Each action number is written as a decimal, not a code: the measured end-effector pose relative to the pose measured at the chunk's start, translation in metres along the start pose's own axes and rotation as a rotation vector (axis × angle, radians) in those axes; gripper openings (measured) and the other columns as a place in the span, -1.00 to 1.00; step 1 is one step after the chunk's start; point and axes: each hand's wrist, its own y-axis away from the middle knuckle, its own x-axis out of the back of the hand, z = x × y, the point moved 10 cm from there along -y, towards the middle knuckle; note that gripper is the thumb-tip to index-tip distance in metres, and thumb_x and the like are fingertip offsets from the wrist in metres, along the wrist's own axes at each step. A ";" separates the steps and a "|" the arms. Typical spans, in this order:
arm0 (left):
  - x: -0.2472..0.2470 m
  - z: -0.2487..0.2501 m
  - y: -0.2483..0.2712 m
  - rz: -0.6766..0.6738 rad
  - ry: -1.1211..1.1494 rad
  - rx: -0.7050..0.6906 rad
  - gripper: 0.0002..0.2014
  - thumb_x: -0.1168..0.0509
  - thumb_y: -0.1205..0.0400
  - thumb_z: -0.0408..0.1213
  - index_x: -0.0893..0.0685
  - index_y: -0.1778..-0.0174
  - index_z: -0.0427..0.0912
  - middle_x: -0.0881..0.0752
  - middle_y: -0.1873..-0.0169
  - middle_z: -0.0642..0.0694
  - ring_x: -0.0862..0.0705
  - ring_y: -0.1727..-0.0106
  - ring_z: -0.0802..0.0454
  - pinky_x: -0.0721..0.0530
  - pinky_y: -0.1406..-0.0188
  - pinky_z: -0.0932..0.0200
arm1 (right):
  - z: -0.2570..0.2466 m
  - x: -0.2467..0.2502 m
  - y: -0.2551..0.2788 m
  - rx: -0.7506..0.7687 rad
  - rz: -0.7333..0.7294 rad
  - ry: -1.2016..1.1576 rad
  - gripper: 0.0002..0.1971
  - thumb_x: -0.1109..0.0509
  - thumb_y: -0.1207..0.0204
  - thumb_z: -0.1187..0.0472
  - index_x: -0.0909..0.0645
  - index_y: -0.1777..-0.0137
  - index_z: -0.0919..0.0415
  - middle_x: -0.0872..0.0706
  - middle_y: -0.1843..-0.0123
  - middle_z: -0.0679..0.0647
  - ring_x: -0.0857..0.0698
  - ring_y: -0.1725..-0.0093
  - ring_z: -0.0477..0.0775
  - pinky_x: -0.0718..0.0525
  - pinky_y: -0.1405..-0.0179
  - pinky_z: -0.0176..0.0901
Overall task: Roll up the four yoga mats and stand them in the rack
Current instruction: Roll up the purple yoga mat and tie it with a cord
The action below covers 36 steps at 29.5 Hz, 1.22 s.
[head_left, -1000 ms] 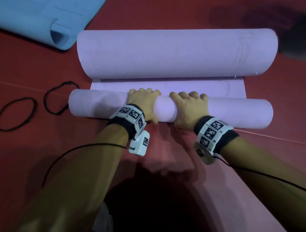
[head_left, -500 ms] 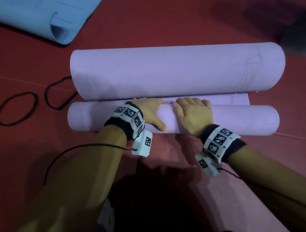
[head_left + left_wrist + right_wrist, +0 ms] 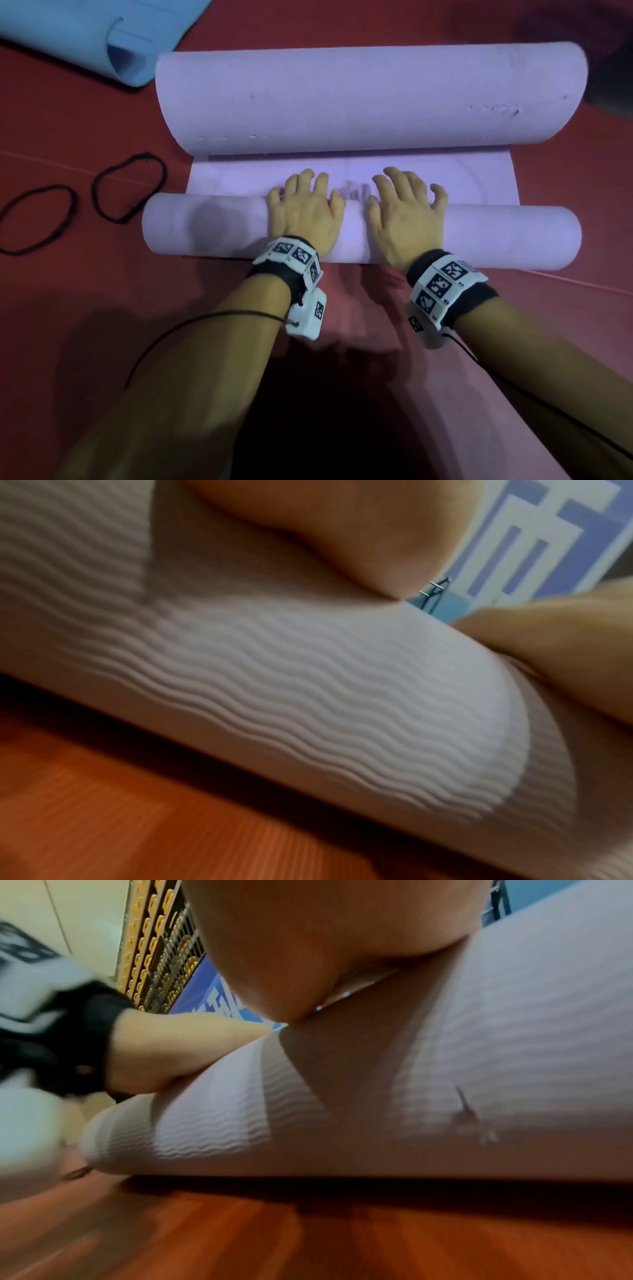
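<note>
Bands: two black elastic loops [image 3: 36, 219] lie limp on the red floor [image 3: 68, 120] at the left edge.
Blue mat [image 3: 85, 37]: smooth foam, loosely curled, upper left corner.
Lilac mat [image 3: 370, 99]: wavy-ribbed foam; near roll a tight cylinder at frame centre, far end a fat curl.
Left hand [image 3: 305, 212]: fingers splayed straight, pressing the near roll.
Right hand [image 3: 404, 216]: likewise flat, fingers apart.
Change: flat strip between rolls wider than half a second ago; fingers no longer curled.
</note>
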 end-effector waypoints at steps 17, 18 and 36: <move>0.011 0.011 -0.002 0.195 0.127 -0.236 -0.44 -0.05 -0.62 0.10 -0.64 -0.38 -0.16 -0.64 -0.37 -0.14 -0.56 -0.40 -0.15 -0.25 -0.47 -0.11 | 0.023 -0.023 -0.078 -0.127 -0.241 -0.132 -0.39 -0.10 -0.59 -0.06 -0.32 -0.63 0.09 -0.35 -0.68 0.05 -0.35 -0.63 0.14 -0.41 -0.45 0.23; 0.010 0.012 0.002 0.194 0.115 -0.245 -0.37 -0.09 -0.58 0.18 -0.61 -0.42 -0.18 -0.61 -0.40 -0.14 -0.52 -0.44 -0.16 -0.20 -0.52 -0.13 | 0.022 -0.025 -0.080 -0.122 -0.258 -0.141 -0.32 -0.11 -0.60 -0.06 -0.16 -0.72 0.08 -0.20 -0.75 0.02 -0.19 -0.71 0.09 -0.34 -0.52 0.25; 0.001 0.020 -0.030 -0.274 -0.199 -0.243 -0.01 -0.63 -0.15 0.09 -0.37 -0.52 0.14 -0.59 -0.32 0.02 -0.55 -0.32 -0.09 -0.36 -0.32 -0.07 | 0.027 0.001 -0.036 -0.115 -0.038 0.006 -0.48 0.08 -0.66 -0.14 -0.68 -0.18 0.04 -0.74 -0.19 0.01 -0.58 -0.33 0.20 -0.19 -0.49 0.28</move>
